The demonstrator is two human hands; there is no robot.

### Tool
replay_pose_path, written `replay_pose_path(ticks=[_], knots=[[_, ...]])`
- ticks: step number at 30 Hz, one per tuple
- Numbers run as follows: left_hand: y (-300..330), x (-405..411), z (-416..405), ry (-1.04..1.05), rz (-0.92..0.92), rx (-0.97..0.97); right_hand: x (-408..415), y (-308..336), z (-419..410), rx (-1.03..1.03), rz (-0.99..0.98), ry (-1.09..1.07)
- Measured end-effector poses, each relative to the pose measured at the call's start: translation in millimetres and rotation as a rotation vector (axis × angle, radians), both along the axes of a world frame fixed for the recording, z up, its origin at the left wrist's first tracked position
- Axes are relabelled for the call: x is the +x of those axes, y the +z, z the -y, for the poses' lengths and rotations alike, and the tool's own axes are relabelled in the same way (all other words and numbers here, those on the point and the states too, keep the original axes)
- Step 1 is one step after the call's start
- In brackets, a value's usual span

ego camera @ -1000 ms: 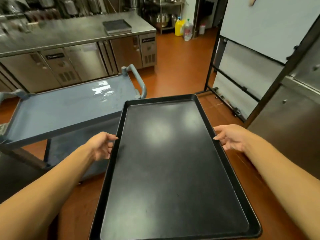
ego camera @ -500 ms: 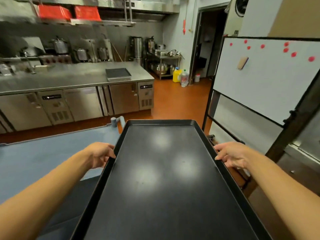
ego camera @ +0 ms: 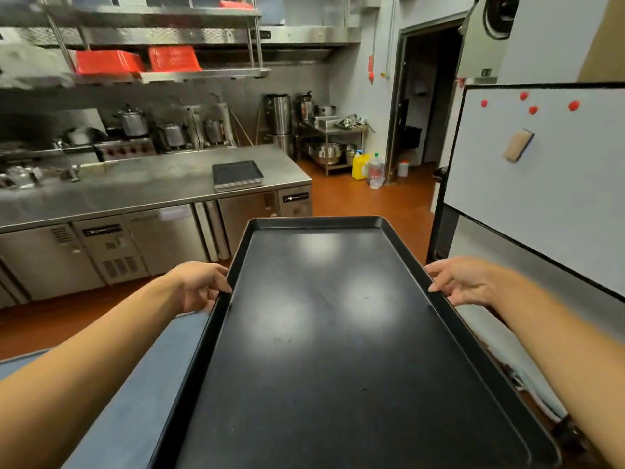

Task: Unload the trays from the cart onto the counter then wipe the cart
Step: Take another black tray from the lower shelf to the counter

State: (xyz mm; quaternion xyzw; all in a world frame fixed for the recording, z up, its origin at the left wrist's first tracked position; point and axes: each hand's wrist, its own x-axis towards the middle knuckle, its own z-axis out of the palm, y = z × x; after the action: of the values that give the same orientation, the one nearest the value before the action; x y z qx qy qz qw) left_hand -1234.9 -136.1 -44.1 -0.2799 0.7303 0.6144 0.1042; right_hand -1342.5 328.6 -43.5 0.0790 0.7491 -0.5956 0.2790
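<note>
I hold a large empty black tray point(ego camera: 338, 333) level in front of me, long side pointing away. My left hand point(ego camera: 203, 286) grips its left rim and my right hand point(ego camera: 463, 282) grips its right rim. The blue-grey cart point(ego camera: 135, 401) shows only as a strip of its top at the lower left, partly under the tray. Across the room runs the steel counter point(ego camera: 135, 187), with a small stack of dark trays point(ego camera: 237, 174) near its right end.
A whiteboard on a black frame point(ego camera: 541, 184) stands close on my right. Orange floor point(ego camera: 372, 211) lies between me and the counter. Pots and a stove line the back wall, red crates point(ego camera: 135, 60) sit on the overhead shelf, and a doorway point(ego camera: 426, 106) opens at the back right.
My view has tilted up from the cart toward the counter and back wall. The tray has stayed in both hands and risen with me; the cart has slid down out of most of the view.
</note>
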Motion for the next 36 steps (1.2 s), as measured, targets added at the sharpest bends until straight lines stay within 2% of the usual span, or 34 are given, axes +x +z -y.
replay_pose_path(ticks=[10,17,24,30,36], knots=[[9,-175,12,0.186,-0.075,0.031,-236,26,41,0.021,-0.002,0.106],[3,-266,50,0.323,-0.067,0.031,-355,29,96,0.048,0.005,0.148],[-9,-376,111,0.347,-0.065,0.003,-481,11,167,0.092,0.002,0.196],[-6,-483,170,0.348,-0.066,0.023,-592,18,239,0.049,-0.003,0.202],[1,-577,230,0.379,-0.048,-0.039,-695,13,297,0.051,0.015,0.218]])
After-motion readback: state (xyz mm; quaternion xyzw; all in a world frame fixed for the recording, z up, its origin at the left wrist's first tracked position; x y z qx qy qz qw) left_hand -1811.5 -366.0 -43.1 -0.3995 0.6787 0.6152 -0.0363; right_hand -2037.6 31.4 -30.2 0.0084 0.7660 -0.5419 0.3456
